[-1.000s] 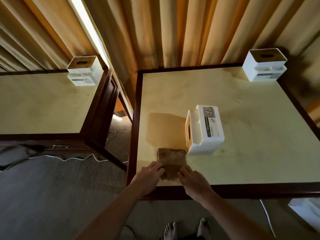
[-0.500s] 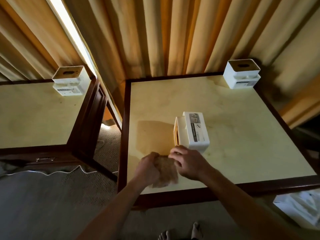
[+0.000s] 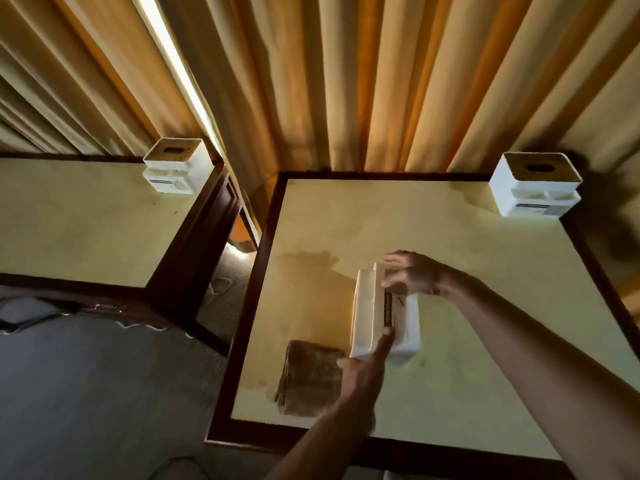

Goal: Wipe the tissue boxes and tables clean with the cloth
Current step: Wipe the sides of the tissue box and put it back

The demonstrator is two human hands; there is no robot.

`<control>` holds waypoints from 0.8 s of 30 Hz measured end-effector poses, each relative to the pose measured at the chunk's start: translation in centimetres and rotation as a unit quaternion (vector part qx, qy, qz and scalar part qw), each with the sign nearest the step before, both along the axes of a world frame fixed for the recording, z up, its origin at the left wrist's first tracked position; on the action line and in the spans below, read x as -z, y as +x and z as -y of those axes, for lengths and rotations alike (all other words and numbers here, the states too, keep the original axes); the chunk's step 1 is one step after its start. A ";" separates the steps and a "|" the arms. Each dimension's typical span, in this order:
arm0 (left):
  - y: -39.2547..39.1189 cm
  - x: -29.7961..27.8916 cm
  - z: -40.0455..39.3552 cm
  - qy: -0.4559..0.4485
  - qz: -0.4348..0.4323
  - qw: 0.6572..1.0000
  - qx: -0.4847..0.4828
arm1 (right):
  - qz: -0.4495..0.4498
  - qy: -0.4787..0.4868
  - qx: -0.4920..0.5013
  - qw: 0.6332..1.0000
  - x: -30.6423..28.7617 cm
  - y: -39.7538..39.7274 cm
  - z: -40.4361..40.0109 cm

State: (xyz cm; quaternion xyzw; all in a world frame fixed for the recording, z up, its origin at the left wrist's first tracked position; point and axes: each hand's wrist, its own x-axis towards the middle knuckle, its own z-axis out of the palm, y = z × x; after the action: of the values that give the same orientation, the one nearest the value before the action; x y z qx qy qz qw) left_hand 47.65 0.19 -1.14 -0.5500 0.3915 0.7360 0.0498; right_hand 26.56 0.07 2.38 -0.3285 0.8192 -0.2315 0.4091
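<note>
I see the right hand [image 3: 414, 273] curled over the far end of the smooth white rectangular tissue box [image 3: 384, 311], and the left hand [image 3: 363, 370] with straight fingers pressing its near end. Just left of those fingers, the folded brown nubby cloth [image 3: 310, 377] lies on the pale matte table [image 3: 485, 341].

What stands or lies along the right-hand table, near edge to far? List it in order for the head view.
Folded brown cloth → left hand → white tissue box lying on its side → right hand → upright white tissue box at the far right corner.
</note>
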 end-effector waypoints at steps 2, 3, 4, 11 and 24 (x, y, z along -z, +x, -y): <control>-0.7 0.3 -0.8 -0.029 -0.035 0.999 -0.015 | 0.018 0.052 -0.051 0.997 0.1 -1.4 0.9; -1.0 0.1 -1.1 -0.037 -0.058 0.997 -0.027 | 0.025 0.069 -0.078 0.994 0.2 -2.0 1.4; -1.5 0.0 -1.3 -0.040 -0.072 0.996 -0.039 | 0.030 0.079 -0.103 0.991 0.2 -2.4 1.8; -3.8 0.8 -1.7 -0.013 -0.036 0.989 -0.146 | 0.103 0.092 -0.179 0.974 0.7 -3.5 3.5; -4.4 2.3 -0.4 -0.026 -0.168 0.973 -0.157 | 0.152 0.020 -0.164 0.974 0.8 -5.1 1.7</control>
State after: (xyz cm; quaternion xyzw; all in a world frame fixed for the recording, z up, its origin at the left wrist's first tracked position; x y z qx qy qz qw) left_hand 43.27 0.60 -3.40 -0.4741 0.3219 0.8062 -0.1473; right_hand 21.48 -1.62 1.63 -0.4109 0.6870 -0.1917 0.5678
